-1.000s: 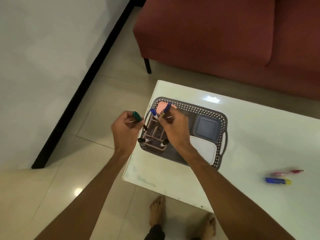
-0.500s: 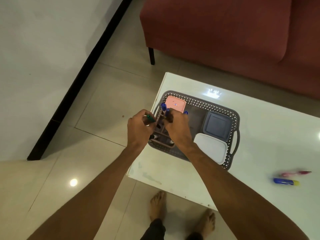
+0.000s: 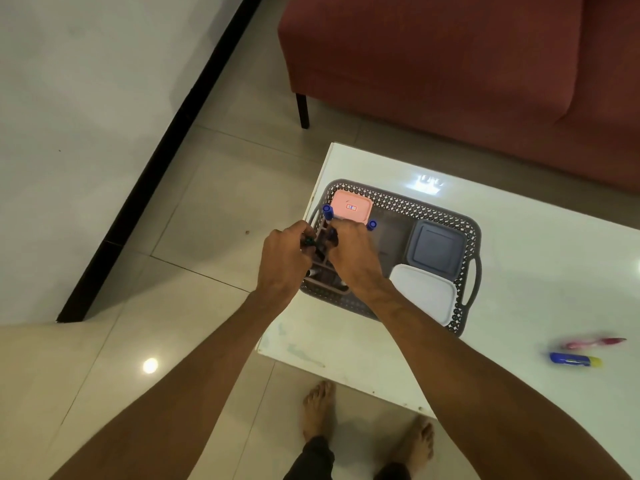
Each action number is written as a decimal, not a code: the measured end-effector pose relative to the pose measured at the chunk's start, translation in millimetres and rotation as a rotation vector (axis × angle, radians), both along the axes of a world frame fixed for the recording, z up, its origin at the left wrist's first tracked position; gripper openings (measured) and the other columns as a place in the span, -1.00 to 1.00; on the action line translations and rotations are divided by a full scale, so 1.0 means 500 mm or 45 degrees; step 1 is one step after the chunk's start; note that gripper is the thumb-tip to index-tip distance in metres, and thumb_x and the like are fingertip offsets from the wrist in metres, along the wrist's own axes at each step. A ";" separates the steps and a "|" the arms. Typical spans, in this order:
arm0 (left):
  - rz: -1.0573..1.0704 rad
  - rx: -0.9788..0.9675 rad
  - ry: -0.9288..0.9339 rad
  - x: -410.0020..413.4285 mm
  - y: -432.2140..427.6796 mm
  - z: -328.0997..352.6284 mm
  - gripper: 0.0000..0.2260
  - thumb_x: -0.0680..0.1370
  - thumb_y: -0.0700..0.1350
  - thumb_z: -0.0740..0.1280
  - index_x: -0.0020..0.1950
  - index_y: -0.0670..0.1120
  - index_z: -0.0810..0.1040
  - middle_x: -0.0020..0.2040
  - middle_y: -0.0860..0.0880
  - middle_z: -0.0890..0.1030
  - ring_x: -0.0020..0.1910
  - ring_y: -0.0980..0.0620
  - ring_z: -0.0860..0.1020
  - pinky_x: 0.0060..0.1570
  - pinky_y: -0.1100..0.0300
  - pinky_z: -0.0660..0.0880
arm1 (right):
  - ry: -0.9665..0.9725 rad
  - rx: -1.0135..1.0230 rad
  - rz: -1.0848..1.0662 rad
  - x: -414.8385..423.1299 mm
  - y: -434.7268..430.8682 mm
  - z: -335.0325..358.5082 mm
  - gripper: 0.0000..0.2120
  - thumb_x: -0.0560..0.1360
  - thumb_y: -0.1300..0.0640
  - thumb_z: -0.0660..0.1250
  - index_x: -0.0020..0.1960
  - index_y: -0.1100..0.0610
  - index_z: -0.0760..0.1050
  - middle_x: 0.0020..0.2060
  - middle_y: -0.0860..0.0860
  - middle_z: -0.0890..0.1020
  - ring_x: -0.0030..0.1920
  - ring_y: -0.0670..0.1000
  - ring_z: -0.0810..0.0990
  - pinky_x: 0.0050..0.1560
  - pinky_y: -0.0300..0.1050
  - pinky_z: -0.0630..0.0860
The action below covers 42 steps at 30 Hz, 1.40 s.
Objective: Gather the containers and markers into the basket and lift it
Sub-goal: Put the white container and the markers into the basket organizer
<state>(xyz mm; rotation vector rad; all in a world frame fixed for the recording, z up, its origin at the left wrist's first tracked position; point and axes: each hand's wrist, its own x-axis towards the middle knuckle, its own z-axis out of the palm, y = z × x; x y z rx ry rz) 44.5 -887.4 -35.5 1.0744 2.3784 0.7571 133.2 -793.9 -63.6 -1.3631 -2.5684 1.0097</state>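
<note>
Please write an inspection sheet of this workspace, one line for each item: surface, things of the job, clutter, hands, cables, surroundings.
Surface: white table, glossy, with a light reflection.
Job's things: grey basket on the table holds a pink container, a grey container, a white container and a marker rack with blue-capped markers.
Clutter: a blue and yellow marker and a blurred pink item lie on the table outside the basket.
Hands: left hand grips a green marker; right hand is at the rack, its hold hidden.
Cables: nothing seen.
Surroundings: red sofa, tiled floor, bare feet.
</note>
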 end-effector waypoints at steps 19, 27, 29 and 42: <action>-0.125 -0.183 0.185 0.022 0.019 0.017 -0.69 0.48 -0.23 0.48 0.21 -0.12 0.58 0.03 -0.11 0.71 -0.07 -0.12 0.66 0.00 0.12 0.57 | 0.048 0.043 0.016 0.027 -0.003 0.022 -0.62 0.48 0.35 0.35 0.27 0.19 0.47 0.05 0.14 0.64 -0.01 0.15 0.63 0.01 0.11 0.63; 0.016 -0.125 0.116 0.041 -0.012 0.055 -0.43 0.42 -0.24 0.55 0.40 -0.10 0.46 0.21 -0.15 0.64 0.12 -0.12 0.63 0.15 0.07 0.56 | 0.114 0.017 -0.036 0.066 -0.011 0.058 -0.48 0.47 0.34 0.39 0.39 0.17 0.36 0.13 0.16 0.65 0.06 0.16 0.65 0.06 0.16 0.64; 0.059 -0.100 0.103 0.054 -0.020 0.068 -0.46 0.45 -0.23 0.52 0.40 -0.10 0.47 0.25 -0.13 0.62 0.16 -0.09 0.61 0.18 0.11 0.53 | 0.160 0.001 -0.092 0.084 -0.018 0.064 -0.49 0.49 0.31 0.40 0.40 0.13 0.38 0.12 0.13 0.65 0.06 0.12 0.66 0.10 0.13 0.64; 0.000 0.284 -0.219 0.280 0.017 0.096 -0.63 0.47 -0.19 0.50 0.25 -0.04 0.57 0.18 0.01 0.65 0.17 0.06 0.60 0.22 0.01 0.57 | 0.479 0.064 -0.629 0.348 -0.021 0.099 -0.60 0.52 0.18 0.42 0.34 0.07 0.51 0.12 -0.02 0.66 0.00 -0.06 0.63 0.04 -0.12 0.63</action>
